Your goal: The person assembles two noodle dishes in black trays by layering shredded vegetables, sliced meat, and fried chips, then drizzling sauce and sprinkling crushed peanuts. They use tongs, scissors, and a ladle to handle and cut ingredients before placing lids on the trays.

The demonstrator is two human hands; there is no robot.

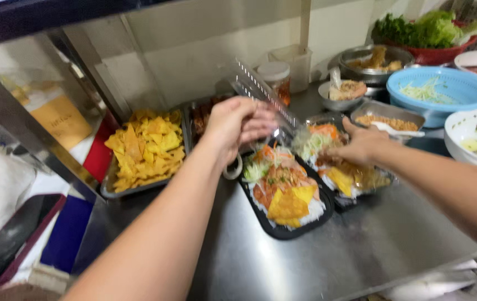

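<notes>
My left hand grips the raised clear plastic lid of a black takeaway box on the steel counter. The box holds shredded vegetables, orange sauce and yellow fried chips. My right hand rests on a second box just to the right, which holds the same kind of food under a clear lid. Both forearms reach in from the bottom of the view.
A metal tray of yellow chips lies at the left. Behind stand a blue bowl, a white bowl with sauce, metal pans, a jar and a bowl of lettuce. The counter edge runs lower right.
</notes>
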